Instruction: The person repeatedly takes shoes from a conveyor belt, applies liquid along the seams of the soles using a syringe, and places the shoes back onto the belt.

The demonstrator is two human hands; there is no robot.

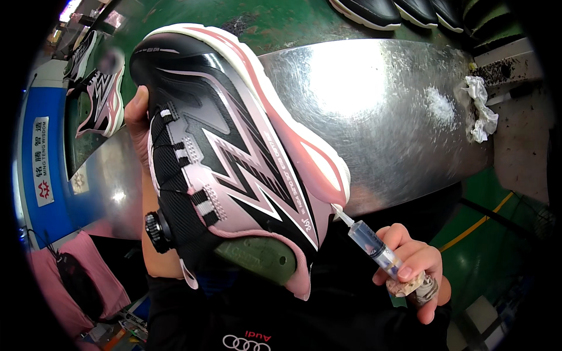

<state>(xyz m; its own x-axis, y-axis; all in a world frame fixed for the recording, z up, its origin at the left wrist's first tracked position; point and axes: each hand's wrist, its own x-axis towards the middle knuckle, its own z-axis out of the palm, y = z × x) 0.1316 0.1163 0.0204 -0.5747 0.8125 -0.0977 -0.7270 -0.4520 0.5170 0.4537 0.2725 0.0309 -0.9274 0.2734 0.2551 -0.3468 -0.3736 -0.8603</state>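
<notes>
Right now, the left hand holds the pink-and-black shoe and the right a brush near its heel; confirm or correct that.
Not a brush: the head view shows the right hand holding a clear syringe near the heel. The left hand does hold the shoe.

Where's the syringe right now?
In the head view, the syringe is lower right of centre, held in the right hand, its tip at the heel end of the shoe.

Shoe [234,146] flashing black at the toe, pale pink behind, black zigzag edged in white; sole [266,96] white with a pink band! Dark green last [257,260], clear syringe [374,248], silver desk [404,164], blue panel [61,146] far left.
</notes>
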